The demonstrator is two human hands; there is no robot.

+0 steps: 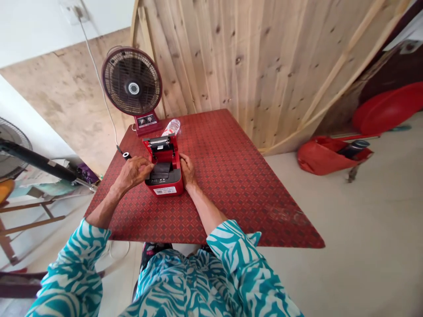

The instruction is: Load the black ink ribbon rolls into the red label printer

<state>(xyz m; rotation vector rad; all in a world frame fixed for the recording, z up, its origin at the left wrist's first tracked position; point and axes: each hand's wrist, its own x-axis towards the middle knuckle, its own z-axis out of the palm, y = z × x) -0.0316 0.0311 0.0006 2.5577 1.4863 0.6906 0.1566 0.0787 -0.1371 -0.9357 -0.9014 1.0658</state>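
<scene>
A red and black label printer [168, 189] stands on the table with its lid [161, 141] raised and its inside exposed. Across its front opening lies a dark, cloth-like piece [163, 170]. My left hand [134, 172] is closed in a pinch at the left edge of that piece, fingertips over the printer's rim. Around the printer's right side wraps my right hand [187, 171], gripping the casing. A small dark roll with a white core [126, 155] sits on the table just beyond my left hand.
A maroon fan [132, 86] and a clear plastic bottle [172, 127] are behind the printer on the red patterned table [238, 189]. A white cable [95, 72] runs down the wall. A red bag [317, 156] rests on the floor at right.
</scene>
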